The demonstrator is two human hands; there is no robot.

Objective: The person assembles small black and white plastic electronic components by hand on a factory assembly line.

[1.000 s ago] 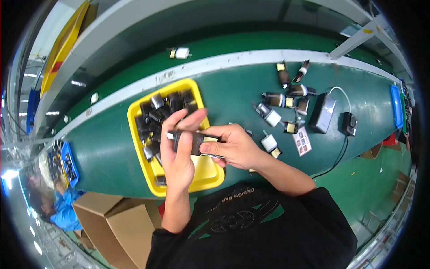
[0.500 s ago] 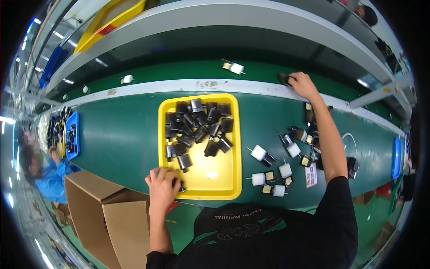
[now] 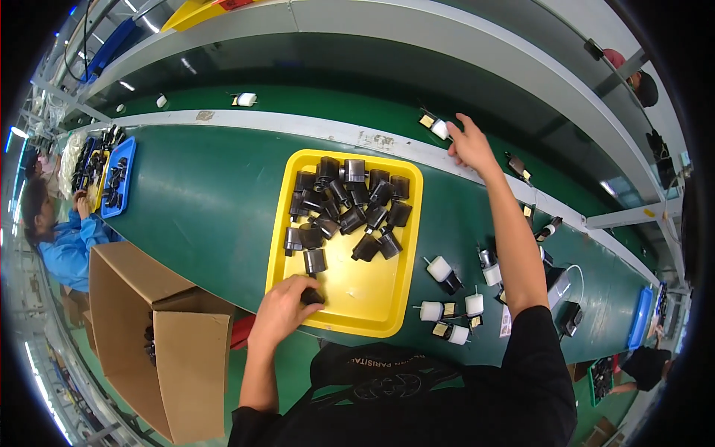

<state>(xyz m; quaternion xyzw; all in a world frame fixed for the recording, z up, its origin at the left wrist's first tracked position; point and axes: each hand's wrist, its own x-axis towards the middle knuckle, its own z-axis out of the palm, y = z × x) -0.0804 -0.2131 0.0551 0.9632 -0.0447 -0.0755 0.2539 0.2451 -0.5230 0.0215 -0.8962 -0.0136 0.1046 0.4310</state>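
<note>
My left hand is over the near left corner of the yellow tray, its fingers and thumb closed round a black plastic housing. Farther up in the tray lies a heap of similar black housings. My right hand reaches across the pale rail to the green belt. Its fingers are apart and hold nothing. Just beside its fingertips is a white part with a pale yellow block; I cannot tell whether they touch. A dark part with a pale end lies on the belt, right of that hand.
Several white-and-black parts lie on the green table right of the tray. A cardboard box stands at the lower left. Beyond the belt runs a grey beam. A co-worker in blue sits at the far left near a blue tray.
My right hand has let go of the dark part on the belt and moved left toward the white part. The left hand stays at the tray corner. The whole view has shifted.
</note>
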